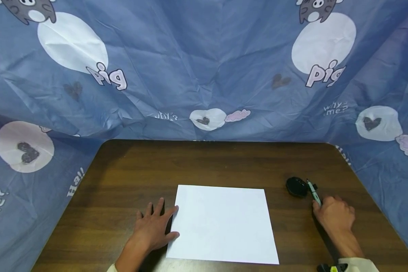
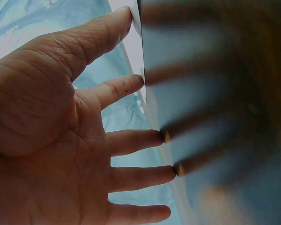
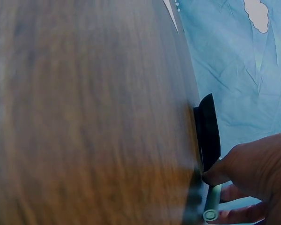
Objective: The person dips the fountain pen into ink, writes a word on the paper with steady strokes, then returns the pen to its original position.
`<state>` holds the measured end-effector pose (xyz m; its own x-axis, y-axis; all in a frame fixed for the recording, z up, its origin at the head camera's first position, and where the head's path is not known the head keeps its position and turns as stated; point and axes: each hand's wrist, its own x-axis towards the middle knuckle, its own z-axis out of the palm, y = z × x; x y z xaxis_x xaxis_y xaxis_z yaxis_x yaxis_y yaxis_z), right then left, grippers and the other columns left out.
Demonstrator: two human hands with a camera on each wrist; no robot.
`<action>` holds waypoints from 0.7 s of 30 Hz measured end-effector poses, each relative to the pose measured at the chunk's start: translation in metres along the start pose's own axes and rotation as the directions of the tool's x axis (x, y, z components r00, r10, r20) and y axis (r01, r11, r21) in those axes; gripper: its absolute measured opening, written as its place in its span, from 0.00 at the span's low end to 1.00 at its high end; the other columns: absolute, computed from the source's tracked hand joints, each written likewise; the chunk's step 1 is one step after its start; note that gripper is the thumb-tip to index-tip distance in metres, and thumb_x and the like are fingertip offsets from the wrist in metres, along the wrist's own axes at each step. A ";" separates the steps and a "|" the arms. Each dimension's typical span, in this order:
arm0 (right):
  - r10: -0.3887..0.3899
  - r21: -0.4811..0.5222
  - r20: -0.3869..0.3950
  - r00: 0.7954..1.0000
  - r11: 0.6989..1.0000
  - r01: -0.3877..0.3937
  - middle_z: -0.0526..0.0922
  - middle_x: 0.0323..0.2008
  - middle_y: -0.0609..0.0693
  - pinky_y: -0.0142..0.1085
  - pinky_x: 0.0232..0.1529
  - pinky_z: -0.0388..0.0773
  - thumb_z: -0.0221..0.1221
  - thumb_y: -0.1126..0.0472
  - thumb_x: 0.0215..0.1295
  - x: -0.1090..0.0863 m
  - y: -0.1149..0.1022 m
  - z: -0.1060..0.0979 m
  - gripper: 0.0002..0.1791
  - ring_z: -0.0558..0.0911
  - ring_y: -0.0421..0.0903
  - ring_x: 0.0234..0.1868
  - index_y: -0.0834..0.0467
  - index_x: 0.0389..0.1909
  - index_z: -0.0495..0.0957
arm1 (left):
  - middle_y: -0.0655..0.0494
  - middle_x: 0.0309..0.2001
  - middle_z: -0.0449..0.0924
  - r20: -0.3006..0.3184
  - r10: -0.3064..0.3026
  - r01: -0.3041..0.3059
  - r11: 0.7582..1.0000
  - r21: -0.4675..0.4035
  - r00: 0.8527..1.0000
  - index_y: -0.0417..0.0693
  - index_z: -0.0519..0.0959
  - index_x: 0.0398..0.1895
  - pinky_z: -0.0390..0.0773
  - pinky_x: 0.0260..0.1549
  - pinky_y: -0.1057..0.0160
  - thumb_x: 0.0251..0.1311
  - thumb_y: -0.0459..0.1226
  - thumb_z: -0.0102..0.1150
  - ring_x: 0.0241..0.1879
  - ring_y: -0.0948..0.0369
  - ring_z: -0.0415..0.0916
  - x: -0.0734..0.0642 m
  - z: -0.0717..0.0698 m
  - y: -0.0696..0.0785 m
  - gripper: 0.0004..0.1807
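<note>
A blank white sheet of paper (image 1: 221,224) lies flat on the brown wooden table (image 1: 204,162). My left hand (image 1: 151,228) rests beside it with fingers spread, thumb and index fingertips on the sheet's left edge. At the right, my right hand (image 1: 336,215) pinches a light green pen (image 1: 314,193) between thumb and fingers. The pen points away from me, its far end right by a black rounded object (image 1: 296,187). In the right wrist view the pen's round end (image 3: 210,214) sticks out below the thumb, and the black object (image 3: 209,131) stands just beyond.
Blue printed cloth (image 1: 204,75) hangs behind the table and along both sides. The table's rounded back corners and slanting side edges are visible. A black and yellow item (image 1: 331,268) sits at the right wrist, by the sleeve.
</note>
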<state>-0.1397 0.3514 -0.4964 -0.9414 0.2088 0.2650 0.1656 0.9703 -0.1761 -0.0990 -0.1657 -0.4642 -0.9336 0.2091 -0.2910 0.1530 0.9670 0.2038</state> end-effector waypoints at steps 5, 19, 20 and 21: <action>0.007 0.005 -0.007 1.000 1.000 -0.007 0.72 0.19 0.66 0.59 0.24 0.66 0.63 0.56 0.59 0.001 -0.001 -0.002 0.19 0.74 0.71 0.20 0.64 0.17 0.73 | 0.36 0.75 0.54 -0.002 0.000 0.000 1.000 -0.009 1.000 0.61 0.65 0.74 0.53 0.57 0.22 0.58 0.59 0.65 0.69 0.28 0.53 -0.001 0.001 0.000 0.42; 0.150 0.137 -0.085 0.985 0.981 -0.138 0.79 0.27 0.76 0.60 0.17 0.64 0.59 0.53 0.66 0.002 -0.009 -0.013 0.16 0.76 0.79 0.28 0.64 0.36 0.81 | 0.36 0.75 0.54 0.001 0.002 -0.002 1.000 -0.012 1.000 0.61 0.65 0.74 0.54 0.57 0.22 0.58 0.59 0.65 0.69 0.28 0.53 -0.002 -0.001 0.000 0.41; 0.153 0.143 -0.092 0.984 0.980 -0.139 0.79 0.27 0.76 0.60 0.18 0.64 0.59 0.53 0.66 0.002 -0.009 -0.013 0.16 0.76 0.80 0.28 0.64 0.37 0.81 | 0.36 0.75 0.54 0.006 0.000 0.000 1.000 -0.013 1.000 0.61 0.65 0.74 0.53 0.57 0.22 0.58 0.59 0.65 0.70 0.28 0.52 -0.002 -0.001 0.000 0.41; 0.153 0.149 -0.102 0.983 0.979 -0.137 0.79 0.27 0.76 0.60 0.17 0.64 0.59 0.52 0.67 0.002 -0.009 -0.013 0.16 0.76 0.80 0.28 0.64 0.37 0.81 | 0.36 0.75 0.53 0.011 -0.003 0.003 1.000 -0.017 1.000 0.60 0.65 0.74 0.53 0.57 0.22 0.58 0.59 0.65 0.70 0.28 0.52 -0.002 -0.001 0.000 0.41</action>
<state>-0.1391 0.3443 -0.4814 -0.8700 0.3662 0.3301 0.2475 0.9035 -0.3498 -0.0971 -0.1660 -0.4622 -0.9303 0.2080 -0.3020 0.1448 0.9650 0.2185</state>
